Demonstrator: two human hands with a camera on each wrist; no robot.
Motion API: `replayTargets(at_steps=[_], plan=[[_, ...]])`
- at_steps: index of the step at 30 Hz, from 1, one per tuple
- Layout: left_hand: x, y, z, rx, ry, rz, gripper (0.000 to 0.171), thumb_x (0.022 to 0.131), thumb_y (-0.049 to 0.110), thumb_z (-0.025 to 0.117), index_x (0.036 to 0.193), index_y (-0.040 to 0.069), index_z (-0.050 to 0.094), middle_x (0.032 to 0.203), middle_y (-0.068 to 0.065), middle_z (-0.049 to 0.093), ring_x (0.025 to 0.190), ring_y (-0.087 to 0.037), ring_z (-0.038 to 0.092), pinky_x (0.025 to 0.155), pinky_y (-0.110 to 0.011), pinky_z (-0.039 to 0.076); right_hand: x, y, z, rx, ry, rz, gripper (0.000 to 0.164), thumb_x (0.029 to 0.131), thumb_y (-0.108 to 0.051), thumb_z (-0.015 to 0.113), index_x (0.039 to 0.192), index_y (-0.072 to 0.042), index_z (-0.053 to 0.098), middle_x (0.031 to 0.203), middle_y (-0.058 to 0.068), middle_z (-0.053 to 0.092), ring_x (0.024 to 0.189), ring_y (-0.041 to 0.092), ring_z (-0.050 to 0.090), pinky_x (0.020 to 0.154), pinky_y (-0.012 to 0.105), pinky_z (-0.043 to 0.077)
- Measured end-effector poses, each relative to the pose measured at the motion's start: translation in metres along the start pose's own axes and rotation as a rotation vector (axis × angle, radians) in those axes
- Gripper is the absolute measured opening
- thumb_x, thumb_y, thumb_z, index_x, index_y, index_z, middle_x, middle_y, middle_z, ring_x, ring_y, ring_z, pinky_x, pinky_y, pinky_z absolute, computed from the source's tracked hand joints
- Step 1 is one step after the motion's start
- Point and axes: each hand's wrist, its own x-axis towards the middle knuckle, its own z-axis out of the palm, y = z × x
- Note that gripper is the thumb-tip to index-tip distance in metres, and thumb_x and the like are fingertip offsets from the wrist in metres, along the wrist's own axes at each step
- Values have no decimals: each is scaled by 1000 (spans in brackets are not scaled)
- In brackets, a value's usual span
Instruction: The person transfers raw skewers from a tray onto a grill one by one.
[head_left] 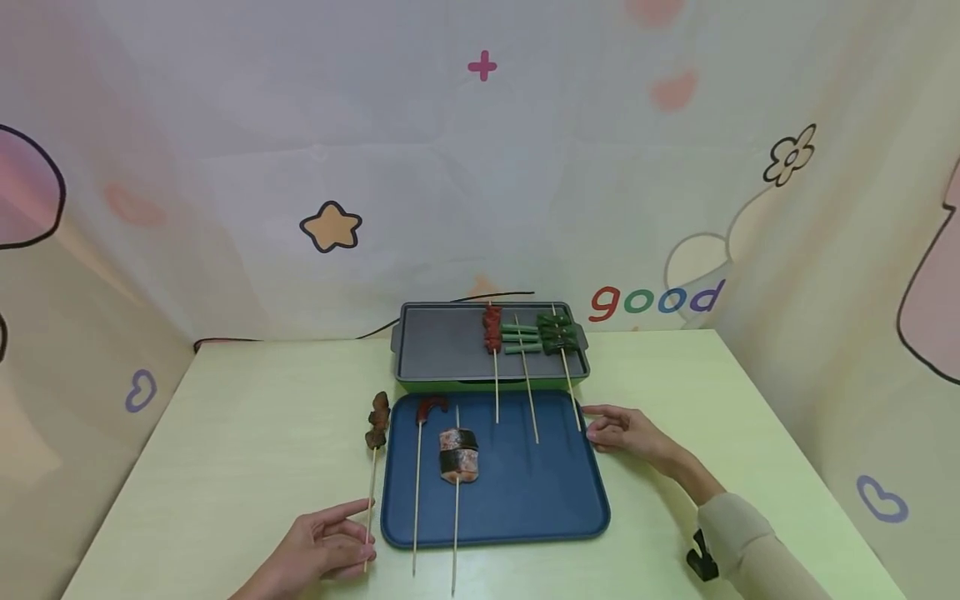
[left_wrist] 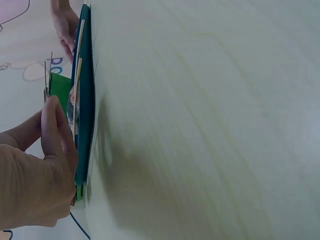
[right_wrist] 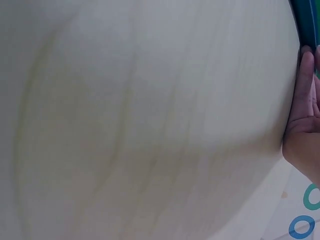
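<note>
My left hand (head_left: 330, 542) pinches the bare lower stick of a brown meat skewer (head_left: 378, 421), just left of the blue tray (head_left: 536, 508). The brown pieces point toward the back, beside the tray's left rim. In the left wrist view the left hand (left_wrist: 50, 145) shows thumb and fingertips brought together, low over the tabletop. At the tray's right rim, my right hand (head_left: 626, 433) touches the edge with its fingertips. Lying on the tray are a skewer with a curled reddish-brown piece (head_left: 429, 408) and a skewer with a pale block banded in black (head_left: 458, 457).
Behind the tray stands a grey grill pan (head_left: 438, 342) on a green base. Across it lie a red meat skewer (head_left: 492, 329), a green-stalk skewer (head_left: 520, 337) and a leafy green skewer (head_left: 557, 333), their sticks reaching over the tray. A dark cord (head_left: 378, 328) runs behind the pan.
</note>
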Motion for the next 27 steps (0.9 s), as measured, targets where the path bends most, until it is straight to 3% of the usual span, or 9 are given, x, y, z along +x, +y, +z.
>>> replayTargets(at_steps=[11, 16, 20, 27], plan=[[6, 4, -17, -60, 46, 65, 73, 96, 5, 68, 157, -7, 29, 105, 6, 71, 98, -9, 75, 86, -28, 60, 2, 1, -4, 3, -39, 16, 58, 103, -10, 59, 151, 13, 36, 107, -1, 68, 99, 4, 68, 91, 24, 58], [13, 23, -33, -33, 100, 69, 71, 94, 7, 72, 157, 2, 38, 106, 6, 71, 98, -8, 74, 87, -26, 59, 2, -5, -3, -38, -49, 30, 56, 104, -12, 58, 150, 12, 37, 108, 2, 67, 98, 5, 67, 91, 24, 58], [21, 42, -43, 9, 103, 93, 71, 95, 9, 72, 157, 4, 39, 107, 6, 69, 99, -7, 74, 89, -27, 59, 1, -8, -2, -40, -49, 35, 57, 104, -12, 58, 150, 13, 37, 109, 3, 67, 97, 6, 67, 90, 25, 58], [46, 65, -37, -22, 79, 126, 74, 94, 8, 72, 158, 4, 35, 109, 4, 67, 102, -8, 72, 92, -28, 58, 1, -8, 0, -27, -41, 44, 56, 104, -11, 58, 150, 12, 38, 107, 3, 67, 97, 6, 67, 91, 25, 58]])
